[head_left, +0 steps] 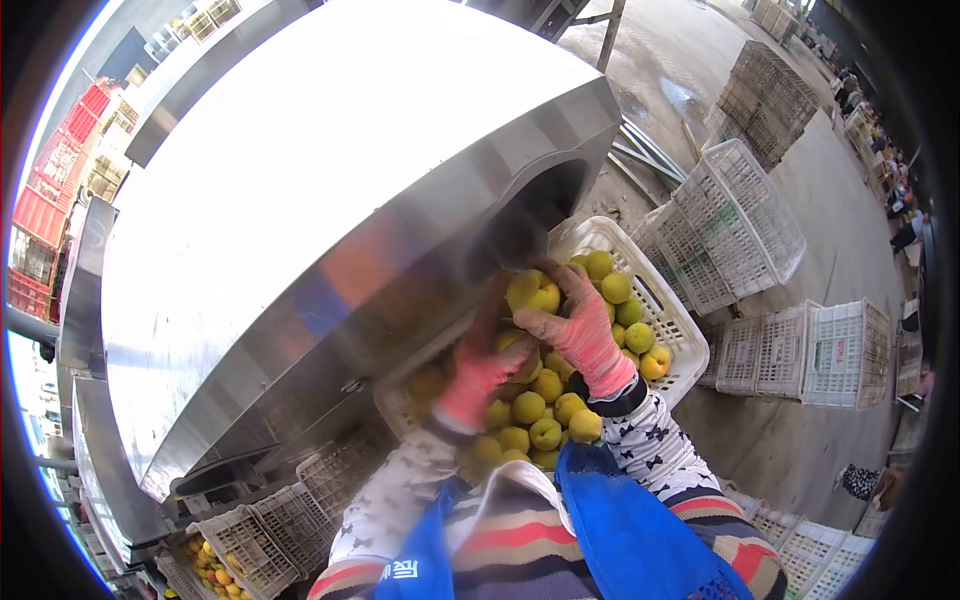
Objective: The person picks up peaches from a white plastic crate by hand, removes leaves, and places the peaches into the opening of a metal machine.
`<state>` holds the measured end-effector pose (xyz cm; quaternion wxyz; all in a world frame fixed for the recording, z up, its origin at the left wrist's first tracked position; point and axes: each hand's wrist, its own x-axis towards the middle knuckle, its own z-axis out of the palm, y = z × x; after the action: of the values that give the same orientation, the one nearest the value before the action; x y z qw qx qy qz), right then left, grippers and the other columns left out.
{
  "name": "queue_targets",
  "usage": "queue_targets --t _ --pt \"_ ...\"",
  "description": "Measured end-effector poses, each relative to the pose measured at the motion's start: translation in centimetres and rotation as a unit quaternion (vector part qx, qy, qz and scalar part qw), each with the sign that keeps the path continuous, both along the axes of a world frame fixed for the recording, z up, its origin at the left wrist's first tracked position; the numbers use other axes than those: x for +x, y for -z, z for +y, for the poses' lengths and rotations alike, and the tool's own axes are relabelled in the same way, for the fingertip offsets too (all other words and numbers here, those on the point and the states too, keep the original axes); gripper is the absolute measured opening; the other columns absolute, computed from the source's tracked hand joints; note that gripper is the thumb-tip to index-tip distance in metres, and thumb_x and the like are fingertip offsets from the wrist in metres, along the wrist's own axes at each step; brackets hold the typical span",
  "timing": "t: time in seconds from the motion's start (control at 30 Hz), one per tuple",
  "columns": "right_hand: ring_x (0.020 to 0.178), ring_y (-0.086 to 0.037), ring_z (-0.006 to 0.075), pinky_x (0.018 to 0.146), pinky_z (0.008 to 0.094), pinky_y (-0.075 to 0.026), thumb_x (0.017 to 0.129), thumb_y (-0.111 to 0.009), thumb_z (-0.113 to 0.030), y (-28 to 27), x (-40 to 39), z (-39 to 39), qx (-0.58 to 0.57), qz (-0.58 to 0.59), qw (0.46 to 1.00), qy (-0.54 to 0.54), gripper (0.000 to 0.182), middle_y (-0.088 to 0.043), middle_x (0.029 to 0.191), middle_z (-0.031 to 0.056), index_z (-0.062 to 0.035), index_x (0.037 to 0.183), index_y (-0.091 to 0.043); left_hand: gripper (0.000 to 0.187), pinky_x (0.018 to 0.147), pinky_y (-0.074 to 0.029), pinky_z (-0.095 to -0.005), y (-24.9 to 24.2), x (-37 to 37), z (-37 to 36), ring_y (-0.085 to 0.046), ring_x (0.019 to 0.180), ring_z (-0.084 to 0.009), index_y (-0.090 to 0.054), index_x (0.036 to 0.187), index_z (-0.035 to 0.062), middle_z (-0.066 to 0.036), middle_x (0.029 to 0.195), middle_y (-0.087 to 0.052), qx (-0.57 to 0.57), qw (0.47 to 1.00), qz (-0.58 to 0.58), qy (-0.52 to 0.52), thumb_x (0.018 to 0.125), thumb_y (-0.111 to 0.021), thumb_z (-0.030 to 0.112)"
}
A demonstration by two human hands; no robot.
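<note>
A white plastic crate (688, 345) full of yellow-green peaches (545, 433) stands right in front of me. Both of my hands wear pink-and-white gloves and reach over the fruit. My right hand (588, 345) is closed around a yellow-green peach (533, 291), its thumb below and fingers above. My left hand (478, 378), smeared by motion, is just left of it, close against other peaches; its fingers cannot be made out. Patterned white sleeves cover my forearms, and a blue apron hangs below.
A large metal machine (400, 190) with a dark opening (540, 205) overhangs the crate's far left side. Lattice crates (735, 225) stand at right, with more crates (840, 355) nearby. A crate of orange-yellow fruit (215, 575) sits lower left. Several people are far right.
</note>
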<state>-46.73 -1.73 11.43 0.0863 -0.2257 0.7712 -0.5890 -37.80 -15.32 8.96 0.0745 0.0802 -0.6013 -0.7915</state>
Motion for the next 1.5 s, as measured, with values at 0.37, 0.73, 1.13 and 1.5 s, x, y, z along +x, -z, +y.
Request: queue_targets --t 0.37,0.73,1.13,1.5 --pt "0.105 -0.057 0.0388 0.09 0.0462 -0.049 0.077 -0.075 -0.045 0.4 -4.1 -3.2 0.305 0.282 0.908 0.055 0.071 -0.057 0.115 0.0232 -0.0037 0.13 -0.052 0.037 0.092 -0.052 -0.0415 2.5 2.0 -1.3 -0.065 0.103 -0.0288 -0.058 0.124 0.0017 -0.014 0.112 -0.066 0.064 0.998 -0.012 -0.024 0.096 -0.057 0.026" --pt "0.104 -0.061 0.0355 0.087 0.0437 -0.051 0.076 -0.076 -0.047 -1.1 -7.6 -5.8 0.182 0.266 0.944 0.074 0.062 -0.059 0.116 0.0178 -0.0084 0.122 -0.06 0.033 0.106 -0.044 -0.0444 1.7 1.9 -0.5 -0.058 0.116 -0.029 -0.055 0.124 0.0015 -0.014 0.123 -0.061 -0.155 0.986 -0.043 -0.045 0.094 -0.058 0.015" --pt "0.094 -0.065 0.0313 0.078 0.0369 -0.056 0.071 -0.084 -0.033 -2.1 1.4 1.7 0.158 0.136 0.973 -0.098 0.077 -0.058 0.117 0.016 -0.0091 0.136 -0.053 0.039 0.1 -0.043 -0.0333 -1.0 1.1 1.1 -0.058 0.112 -0.0187 -0.054 0.131 0.0034 -0.007 0.122 -0.061 0.084 0.993 -0.038 -0.076 0.096 -0.062 0.018" --pt "0.108 -0.061 0.0368 0.092 0.0409 -0.05 0.074 -0.08 -0.036 -1.8 -9.5 -5.2 0.138 0.225 0.962 0.072 0.072 -0.058 0.124 0.023 0.0012 0.129 -0.053 0.061 0.104 -0.041 -0.0336 8.3 2.2 4.4 -0.052 0.124 -0.0217 -0.052 0.135 0.002 -0.014 0.134 -0.055 -0.132 0.947 -0.154 0.249 0.088 -0.073 0.034"
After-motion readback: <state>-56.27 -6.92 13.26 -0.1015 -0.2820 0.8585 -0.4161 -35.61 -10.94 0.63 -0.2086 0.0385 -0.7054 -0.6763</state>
